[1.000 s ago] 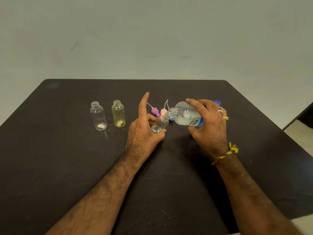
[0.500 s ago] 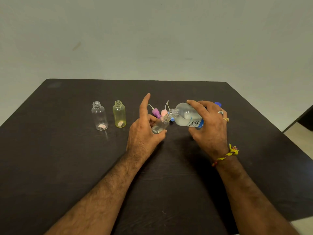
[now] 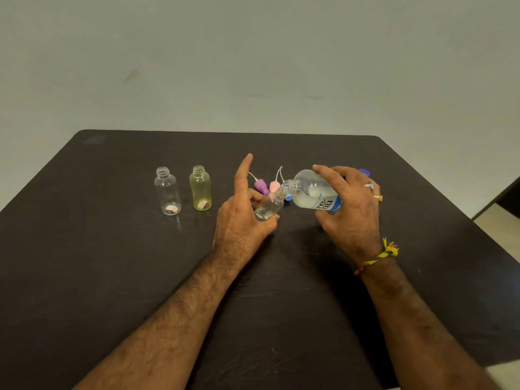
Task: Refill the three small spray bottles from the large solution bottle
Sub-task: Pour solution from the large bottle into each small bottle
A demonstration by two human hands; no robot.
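- Clear plastic, round-shouldered and uncapped, the large solution bottle (image 3: 312, 191) is tipped nearly onto its side above the dark table (image 3: 112, 263), its threaded mouth pointing left and down. A white and blue label shows near its base, and clear liquid lies along its lower side.
- The right hand (image 3: 349, 209) grips that bottle from above and behind, fingers curled over its body and thumb under it. Two rings (image 3: 372, 191) sit on the fingers and a yellow and red thread band (image 3: 378, 256) circles the wrist.
- The left hand (image 3: 242, 218) holds a small clear spray bottle (image 3: 268, 208) tilted to the right, its open neck touching the large bottle's mouth. The thumb and lower fingers are clamped round it, while the index finger sticks straight up, apart from the rest. A little clear liquid pools in its bottom.
- Two more small bottles stand upright and uncapped at the left, well apart from the hands: a clear one (image 3: 167, 191) and, just beside it, a yellow-tinted one (image 3: 200, 188). Each has a pale sticker near its base.
- Behind the hands lie spray tops with thin white dip tubes: one purple (image 3: 260, 185), one pink (image 3: 274, 185), and a blue piece (image 3: 287, 196) mostly hidden.
- A blue cap (image 3: 364, 172) peeks out beyond the right hand's fingers.
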